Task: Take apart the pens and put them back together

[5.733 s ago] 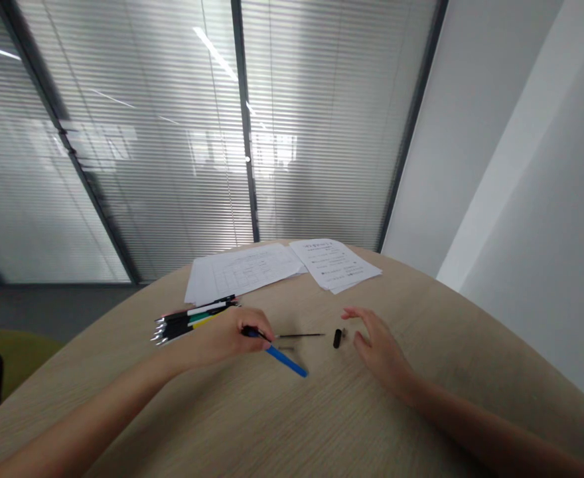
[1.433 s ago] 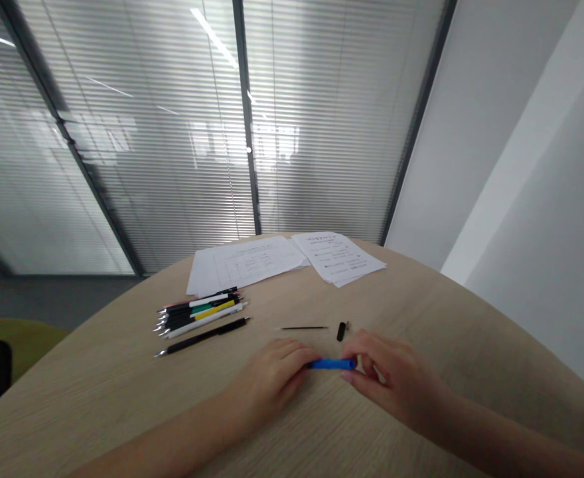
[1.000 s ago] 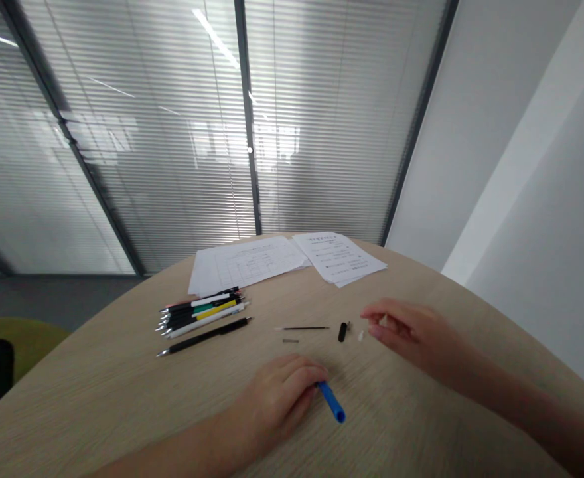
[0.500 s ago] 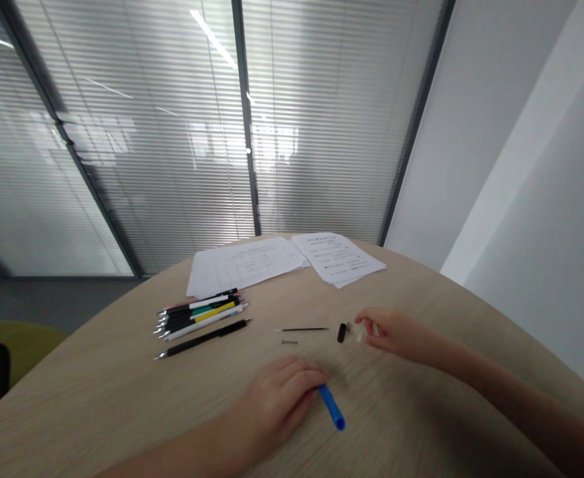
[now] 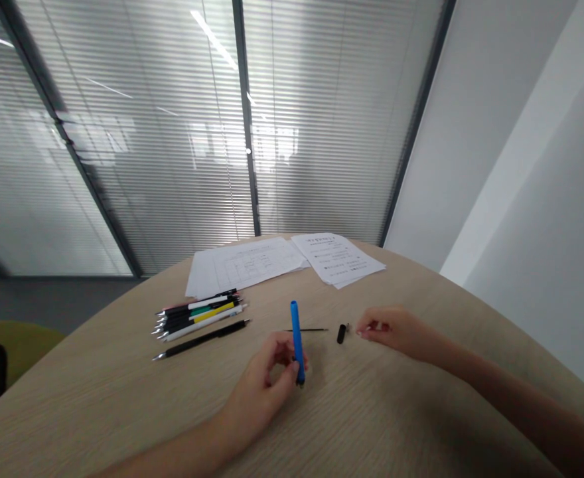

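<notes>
Head view: left hand (image 5: 265, 382) gripped blue pen barrel (image 5: 296, 342) upright above bench (image 5: 401, 425). Right hand (image 5: 386, 328) pinched narrow, contents hidden, just right of black pen cap (image 5: 341, 334); thin ink refill (image 5: 306, 330) lay left of cap.

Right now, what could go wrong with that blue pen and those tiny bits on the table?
The thin refill lies loose on the wooden table, so it might roll away. The small black pen piece sits close to the right hand, which could bump it. The blue pen barrel stands upright in the left hand and might slip out.
</notes>
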Demonstrator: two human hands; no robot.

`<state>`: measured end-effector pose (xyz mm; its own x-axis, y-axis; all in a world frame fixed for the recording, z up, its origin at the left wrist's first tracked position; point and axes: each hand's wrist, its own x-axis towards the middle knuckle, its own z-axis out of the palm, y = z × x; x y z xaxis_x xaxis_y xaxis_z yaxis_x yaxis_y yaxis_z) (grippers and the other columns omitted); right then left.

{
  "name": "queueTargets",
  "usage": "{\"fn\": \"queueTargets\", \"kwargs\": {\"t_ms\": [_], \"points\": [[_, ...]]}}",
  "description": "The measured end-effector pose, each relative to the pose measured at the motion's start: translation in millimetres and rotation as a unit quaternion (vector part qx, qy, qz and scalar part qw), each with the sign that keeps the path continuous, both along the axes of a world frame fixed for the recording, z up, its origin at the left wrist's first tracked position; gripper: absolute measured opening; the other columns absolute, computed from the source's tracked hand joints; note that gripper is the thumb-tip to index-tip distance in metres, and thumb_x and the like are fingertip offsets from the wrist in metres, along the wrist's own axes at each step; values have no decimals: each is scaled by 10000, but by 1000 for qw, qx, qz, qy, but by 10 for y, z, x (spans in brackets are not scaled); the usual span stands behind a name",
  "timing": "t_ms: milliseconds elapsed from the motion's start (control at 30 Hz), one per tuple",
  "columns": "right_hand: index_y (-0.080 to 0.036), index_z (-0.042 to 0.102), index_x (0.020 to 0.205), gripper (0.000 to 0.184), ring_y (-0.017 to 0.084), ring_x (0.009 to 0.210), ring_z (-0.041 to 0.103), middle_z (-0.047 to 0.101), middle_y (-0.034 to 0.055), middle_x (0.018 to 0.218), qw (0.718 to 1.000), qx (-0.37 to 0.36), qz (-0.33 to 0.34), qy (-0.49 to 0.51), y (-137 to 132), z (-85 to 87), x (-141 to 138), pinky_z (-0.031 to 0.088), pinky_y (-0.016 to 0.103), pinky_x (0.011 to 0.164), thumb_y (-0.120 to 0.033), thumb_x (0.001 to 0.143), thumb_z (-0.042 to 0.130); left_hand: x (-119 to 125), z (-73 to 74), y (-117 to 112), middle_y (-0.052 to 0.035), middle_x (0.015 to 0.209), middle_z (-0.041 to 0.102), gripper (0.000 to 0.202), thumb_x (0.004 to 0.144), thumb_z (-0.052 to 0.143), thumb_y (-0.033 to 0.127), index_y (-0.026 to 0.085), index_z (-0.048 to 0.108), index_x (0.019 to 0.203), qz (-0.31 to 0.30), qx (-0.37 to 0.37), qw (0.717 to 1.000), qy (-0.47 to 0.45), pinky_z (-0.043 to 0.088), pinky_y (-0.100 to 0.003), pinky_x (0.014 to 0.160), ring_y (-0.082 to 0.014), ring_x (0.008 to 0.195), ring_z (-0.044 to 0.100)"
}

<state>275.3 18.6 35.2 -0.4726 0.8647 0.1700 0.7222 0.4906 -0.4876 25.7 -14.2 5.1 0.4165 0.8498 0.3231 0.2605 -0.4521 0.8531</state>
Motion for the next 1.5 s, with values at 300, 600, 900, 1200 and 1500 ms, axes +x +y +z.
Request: {"fn": "queueTargets", "kwargs": {"t_ms": [300,600,900,1200,1500], "points": [[-161,583,748,107,92,633,582,639,55,862,980,45,85,174,-376,375,-142,449,193,528,-161,764,477,-45,-31,-53,-38,790,554,118,826,367,230,188,451,898,-24,112,990,82,456,-271,673,-152,733,525],[-149,629,832,169,84,538,520,587,19,651,983,103,112,104,-540,441,-231,414,186,506,-209,802,474,-34,-53,-72,-46,842,576,160,806,381,165,206,445,946,-39,210,972,100,467,-254,659,-152,739,552],[-213,466,1153,330,106,638,505,500,16,723,971,199,112,75,-625,463,-225,433,212,584,-157,861,324,-29,-14,-97,-41,834,571,188,782,409,119,205,432,948,-32,211,969,128,472,-250,660,-145,737,550],[-209,516,720,128,76,462,492,557,-25,570,982,162,50,81,-731,545,-277,381,163,424,-208,815,430,-35,-2,-115,-27,822,560,237,765,433,90,216,429,966,-66,232,959,146,458,-250,675,-137,741,537],[-195,542,757,149,86,596,555,599,3,678,980,149,111,69,-700,553,-247,421,172,542,-169,829,413,-16,24,-103,-45,820,567,208,774,407,107,205,433,956,-82,238,956,152,453,-274,671,-155,747,535]]}}
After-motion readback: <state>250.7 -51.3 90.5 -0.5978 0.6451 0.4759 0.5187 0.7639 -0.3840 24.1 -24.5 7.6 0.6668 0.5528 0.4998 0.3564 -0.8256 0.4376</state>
